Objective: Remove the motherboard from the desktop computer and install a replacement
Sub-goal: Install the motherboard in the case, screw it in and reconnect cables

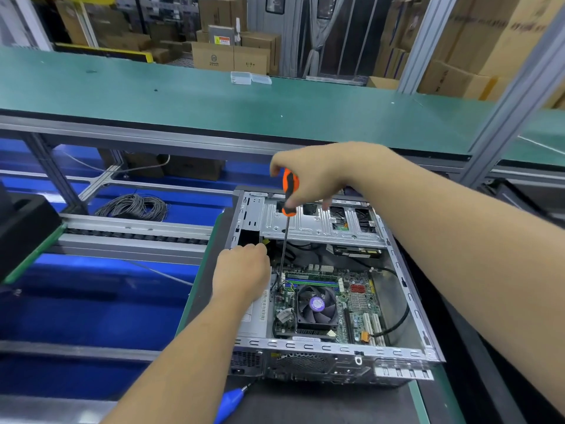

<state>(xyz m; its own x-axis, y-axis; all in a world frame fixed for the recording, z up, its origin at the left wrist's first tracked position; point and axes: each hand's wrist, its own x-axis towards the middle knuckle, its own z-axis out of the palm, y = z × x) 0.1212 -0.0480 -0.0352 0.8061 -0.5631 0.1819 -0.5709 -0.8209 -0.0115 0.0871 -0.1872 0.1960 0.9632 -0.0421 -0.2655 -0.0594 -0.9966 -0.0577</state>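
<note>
Inside the case (406, 301), my right hand (321, 175) grips the screwdriver (289, 194) upright on the motherboard (357, 301); my left hand (241, 270) rests curled beside it, its grip hidden.

A cable coil (133, 207) is lying on the blue surface beside a roller rail (134, 234); two clear boxes (250, 78) are sitting side by side on the green belt (153, 96), and cartons (232, 58) (some stacked) are standing behind it

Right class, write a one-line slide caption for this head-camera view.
Right hand drives an orange-handled screwdriver into the motherboard's corner while the left hand rests inside the open computer case.
</note>
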